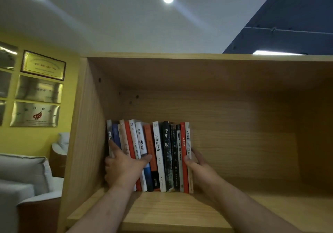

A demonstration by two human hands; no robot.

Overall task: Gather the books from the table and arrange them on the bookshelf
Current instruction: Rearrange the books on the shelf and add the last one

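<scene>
Up on the bookshelf [171, 211], books [162, 151] stand in a row. The left hand [124, 168] grips one end, fingers [114, 145] spread over spines; the right hand [200, 168] pinches the other.

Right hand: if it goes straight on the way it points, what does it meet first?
The right hand points into the bookshelf and pinches the last book at the row's right end. Straight on, its fingers would slide along that cover and probably reach the back panel first; depth is unclear.
</scene>
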